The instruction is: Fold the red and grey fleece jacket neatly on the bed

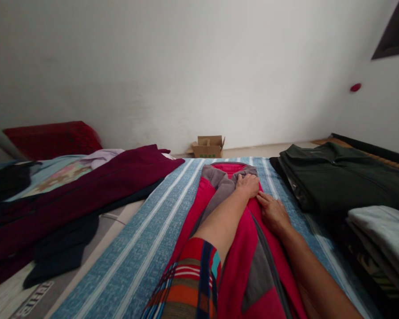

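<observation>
A red and grey jacket (234,266) lies lengthwise in front of me on a blue striped bedsheet (136,235), its neck end away from me. My left hand (248,185), at the end of a striped sleeve, reaches across the jacket to the right side of its grey upper part. Its fingers are curled on the cloth there. Close beside it, my right hand (274,212) lies along the jacket's right edge with fingers stretched out, pointing toward my left hand. The left forearm covers part of the jacket's middle.
A maroon garment (86,195) and other clothes spread on the left, near a red cushion-like thing (53,139). Dark green folded clothes (346,177) and a pale folded garment (382,226) are stacked on the right. Beyond the bed is an open cardboard box (206,148) against the wall.
</observation>
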The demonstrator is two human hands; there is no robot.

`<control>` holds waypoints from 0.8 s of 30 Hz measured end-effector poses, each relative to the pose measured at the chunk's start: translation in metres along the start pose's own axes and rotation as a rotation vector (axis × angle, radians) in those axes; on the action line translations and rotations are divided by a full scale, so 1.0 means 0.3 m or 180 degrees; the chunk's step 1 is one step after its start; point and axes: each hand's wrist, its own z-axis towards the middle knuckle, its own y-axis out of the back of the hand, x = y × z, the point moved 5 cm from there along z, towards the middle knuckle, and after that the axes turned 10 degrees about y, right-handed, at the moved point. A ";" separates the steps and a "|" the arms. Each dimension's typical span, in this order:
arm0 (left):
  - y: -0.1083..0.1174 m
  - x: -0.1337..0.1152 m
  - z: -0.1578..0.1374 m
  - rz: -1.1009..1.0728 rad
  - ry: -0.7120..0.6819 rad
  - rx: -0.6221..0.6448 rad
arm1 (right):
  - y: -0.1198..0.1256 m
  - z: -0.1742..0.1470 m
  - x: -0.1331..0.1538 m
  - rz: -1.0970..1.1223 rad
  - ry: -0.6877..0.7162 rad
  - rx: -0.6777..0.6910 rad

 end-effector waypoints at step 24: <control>0.182 0.108 -0.073 -0.0862 -0.0049 0.0043 | -0.008 0.006 -0.018 -0.0068 0.0005 -0.0076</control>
